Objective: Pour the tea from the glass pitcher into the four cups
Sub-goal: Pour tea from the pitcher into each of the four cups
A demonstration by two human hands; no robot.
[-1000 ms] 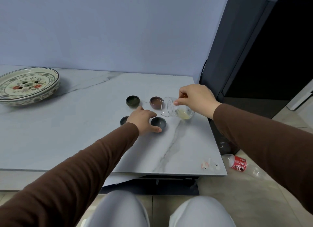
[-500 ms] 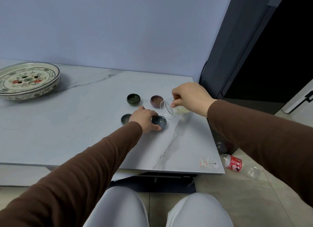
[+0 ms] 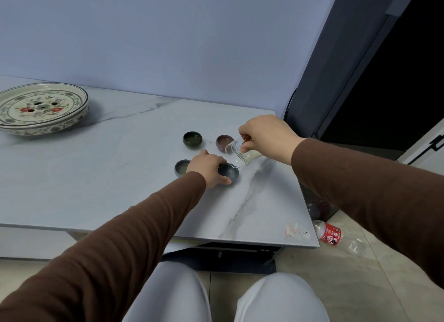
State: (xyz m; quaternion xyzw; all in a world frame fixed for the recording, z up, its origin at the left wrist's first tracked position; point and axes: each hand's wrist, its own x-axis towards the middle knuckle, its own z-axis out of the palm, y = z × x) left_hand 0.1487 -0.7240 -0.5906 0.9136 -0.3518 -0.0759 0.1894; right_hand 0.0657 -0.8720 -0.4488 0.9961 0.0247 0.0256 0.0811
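Four small cups stand in a square on the marble table (image 3: pixel 108 177): a dark green cup (image 3: pixel 192 139) and a brown cup (image 3: pixel 223 141) at the back, a grey cup (image 3: pixel 181 167) and a dark blue cup (image 3: pixel 229 171) in front. My right hand (image 3: pixel 266 135) grips the glass pitcher (image 3: pixel 240 155), which is tipped steeply with its spout just over the dark blue cup. Pale tea lies along its lower side. My left hand (image 3: pixel 207 167) holds the dark blue cup by its left rim and hides part of the grey cup.
A large patterned ceramic tray (image 3: pixel 40 108) sits at the table's far left. A crumpled wrapper (image 3: pixel 296 231) lies near the front right corner. A plastic bottle (image 3: pixel 330 233) lies on the floor to the right. A dark door frame stands beyond the table's right edge.
The pitcher has moved from beside the brown cup down toward the dark blue cup and tipped further. My left hand stays on the dark blue cup.
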